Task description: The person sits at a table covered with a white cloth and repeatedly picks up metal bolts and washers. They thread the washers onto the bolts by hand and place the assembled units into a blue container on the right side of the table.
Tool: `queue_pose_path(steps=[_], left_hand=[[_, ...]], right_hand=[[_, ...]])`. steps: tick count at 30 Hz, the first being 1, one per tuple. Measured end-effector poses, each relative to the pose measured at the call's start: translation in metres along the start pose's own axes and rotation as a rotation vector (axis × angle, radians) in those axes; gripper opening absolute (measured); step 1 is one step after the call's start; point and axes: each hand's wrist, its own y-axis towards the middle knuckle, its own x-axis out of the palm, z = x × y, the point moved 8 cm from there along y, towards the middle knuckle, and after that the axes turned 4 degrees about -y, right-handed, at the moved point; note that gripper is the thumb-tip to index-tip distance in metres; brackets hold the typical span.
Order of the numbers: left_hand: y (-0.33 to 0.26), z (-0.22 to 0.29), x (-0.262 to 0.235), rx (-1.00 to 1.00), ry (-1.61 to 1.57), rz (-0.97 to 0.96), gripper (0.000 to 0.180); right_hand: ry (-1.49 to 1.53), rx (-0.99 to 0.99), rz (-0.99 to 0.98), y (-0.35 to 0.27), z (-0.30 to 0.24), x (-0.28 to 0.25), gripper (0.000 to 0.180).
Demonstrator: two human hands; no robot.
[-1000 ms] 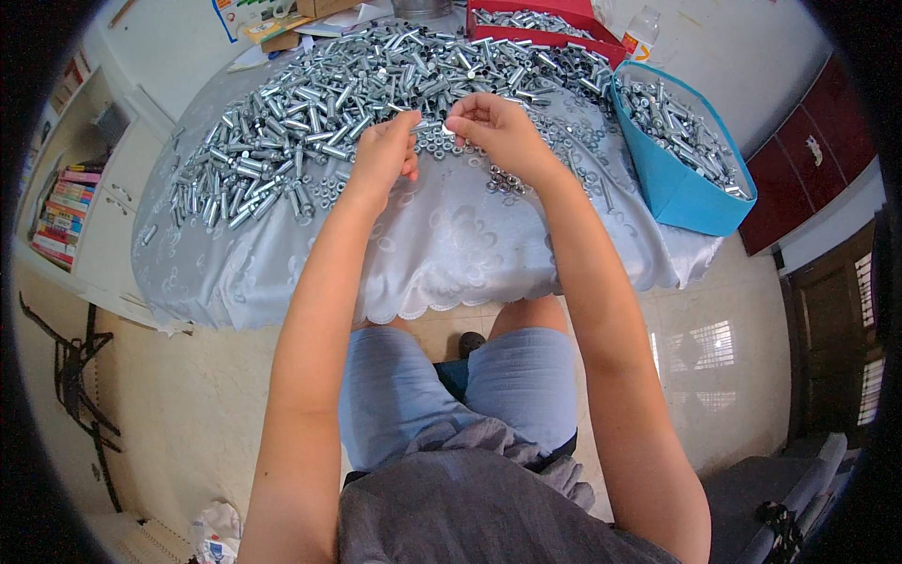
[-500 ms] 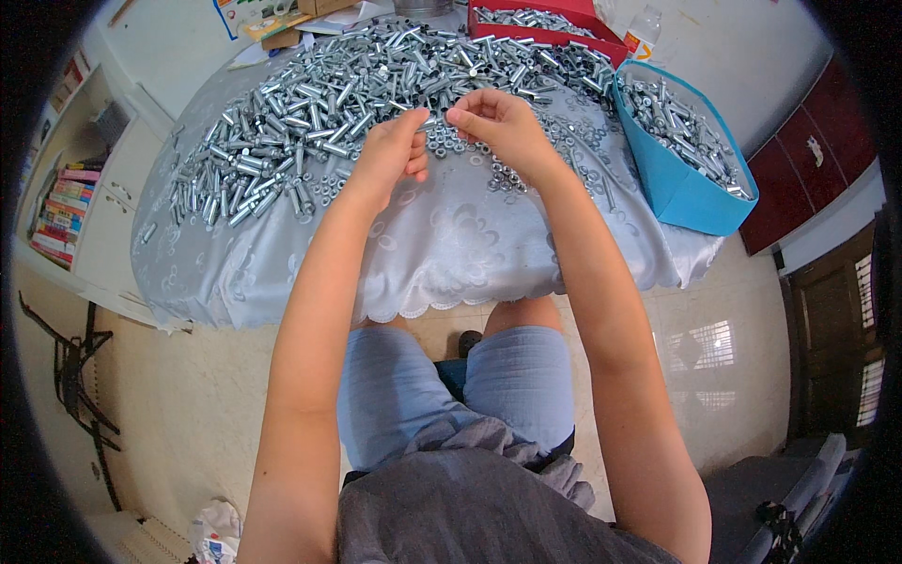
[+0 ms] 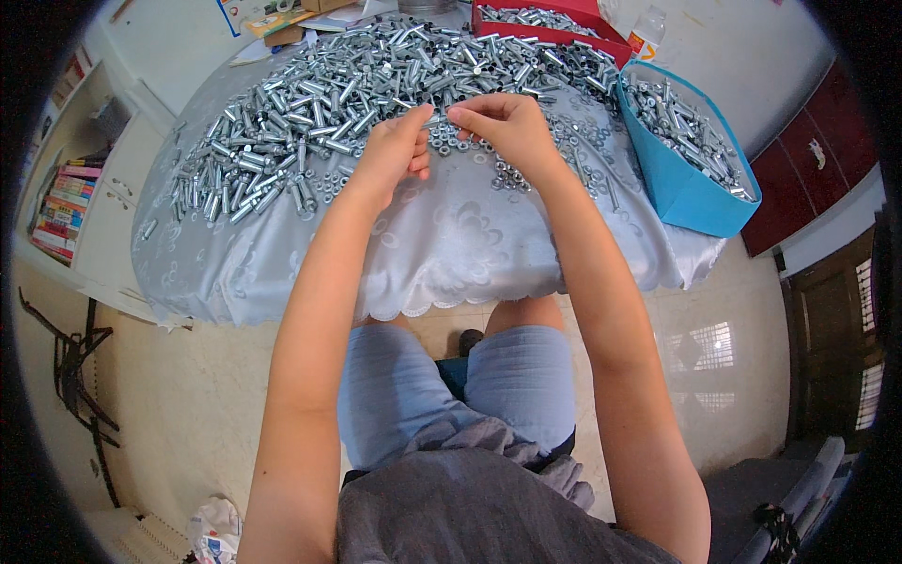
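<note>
Two hands working over one table: left hand (image 3: 393, 150) and right hand (image 3: 505, 125) are meeting fingertip to fingertip, both pinching closed on one small metal fastener (image 3: 438, 119) held between them, just above the white tablecloth (image 3: 451, 235). Too small to tell bolt from sleeve. One big pile of silver bolts (image 3: 357, 75) is spreading across the far half of the cloth, far too many to count. Loose nuts (image 3: 512, 174) are lying scattered just beside the right hand, roughly a couple dozen, exact count not readable.

Bins: one blue bin (image 3: 691, 193) is sitting at the right table edge, filled with more metal parts; one red tray (image 3: 554, 23) is sitting at the far edge, also holding parts. One plastic bottle (image 3: 646, 28) is standing between them.

Near edge of the cloth is hanging scalloped over the person's knees. Bare cloth is lying open between the hands and that near edge, widest room for moving. Left side: pile is running nearly to the edge. One shelf with books (image 3: 61, 202) is standing well apart at far left.
</note>
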Motion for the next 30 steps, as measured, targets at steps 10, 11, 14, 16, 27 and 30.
queue_pose_path(steps=[10, 11, 14, 16, 27, 30], left_hand=[[0.001, 0.000, -0.002, 0.008, -0.022, 0.043, 0.038], [0.001, 0.001, -0.003, 0.013, -0.056, 0.050, 0.038], [0.001, 0.005, -0.009, 0.020, -0.152, 0.074, 0.039], [0.004, 0.003, -0.014, 0.014, -0.213, 0.097, 0.040], [0.001, 0.004, -0.015, 0.001, -0.188, 0.117, 0.038], [0.002, 0.003, -0.017, 0.000, -0.175, 0.119, 0.038]], right_hand=[[-0.001, -0.075, -0.059, -0.003, -0.006, 0.008, 0.020], [-0.008, -0.090, -0.045, -0.003, -0.007, 0.008, 0.020], [-0.315, -0.146, -0.044, -0.004, -0.009, 0.008, 0.018], [-0.540, -0.244, -0.097, -0.006, -0.006, 0.011, 0.017], [-0.756, -0.473, -0.139, -0.011, -0.004, 0.026, 0.014], [-0.795, -0.439, -0.046, -0.007, -0.002, 0.014, 0.013]])
